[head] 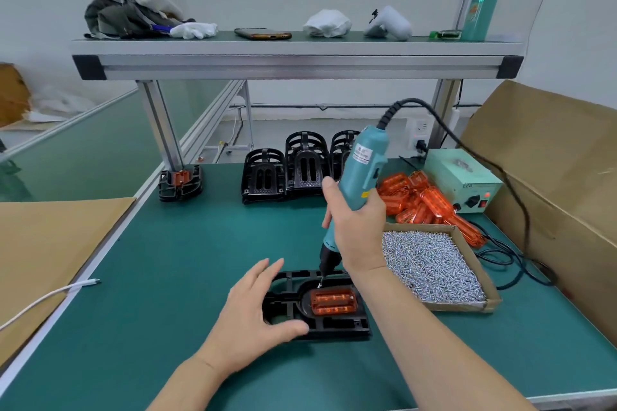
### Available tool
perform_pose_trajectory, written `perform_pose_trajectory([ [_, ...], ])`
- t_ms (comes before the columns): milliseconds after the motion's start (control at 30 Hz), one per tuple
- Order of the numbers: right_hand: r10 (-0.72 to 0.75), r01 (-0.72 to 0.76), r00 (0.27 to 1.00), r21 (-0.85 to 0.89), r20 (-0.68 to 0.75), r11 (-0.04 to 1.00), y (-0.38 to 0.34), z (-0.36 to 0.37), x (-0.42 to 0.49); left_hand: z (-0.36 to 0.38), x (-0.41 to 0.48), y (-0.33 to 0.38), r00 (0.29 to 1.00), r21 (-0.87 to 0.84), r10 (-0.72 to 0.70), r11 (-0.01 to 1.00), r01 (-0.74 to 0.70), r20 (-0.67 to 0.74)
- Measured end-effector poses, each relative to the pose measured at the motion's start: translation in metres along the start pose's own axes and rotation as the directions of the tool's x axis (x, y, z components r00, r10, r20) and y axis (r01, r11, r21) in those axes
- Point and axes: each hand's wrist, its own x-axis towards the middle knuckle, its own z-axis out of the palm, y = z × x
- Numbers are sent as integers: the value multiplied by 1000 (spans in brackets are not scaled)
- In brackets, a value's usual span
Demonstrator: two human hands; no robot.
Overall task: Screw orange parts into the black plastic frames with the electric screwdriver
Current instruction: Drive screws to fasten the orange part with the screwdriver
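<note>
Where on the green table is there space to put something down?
The biggest bare patch of mat lies between the cardboard and the near frame. Another lies between that frame and the frame stacks. The right is crowded: screw tray, orange parts, power box, cables.

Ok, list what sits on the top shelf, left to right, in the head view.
Heap of clothes → white glove → smartphone → crumpled white cloth → white handheld device → small green object.

Bright, even light, faint soft shadows, wide-angle bowing, slight blur toward edges
</note>
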Motion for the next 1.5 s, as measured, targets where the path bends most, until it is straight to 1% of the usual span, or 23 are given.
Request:
perform_pose_trajectory([
  [100, -23, 31, 997, -94, 79, 995, 3, 8, -4, 2, 1, -1, 999, 25, 11, 1000, -12, 45],
  [200, -28, 46, 991, -146, 129, 988, 4, 12, -8, 3, 3, -1, 997, 44, 15, 999, -18, 72],
  [500, 9, 35, 982, -232, 187, 972, 11, 21, -17, 4, 5, -1, 997, 53, 10, 998, -14, 72],
  [833, 24, 64, 962, -309, 273, 949, 10, 27, -20, 4, 4, -1, 998, 38, 23, 999, -26, 63],
  [1033, 48, 80, 940, -357, 337, 931, 12, 34, -22, 3, 6, 0, 995, 76, 63, 995, -69, 78],
  [1233, 56, 68, 935, -330, 351, 942, 15, 32, -23, 2, 6, 2, 995, 47, 89, 995, -91, 46],
  [1500, 97, 28, 907, -290, 410, 957, 16, 30, -27, 0, 6, 5, 995, 21, 87, 996, -88, 58],
])
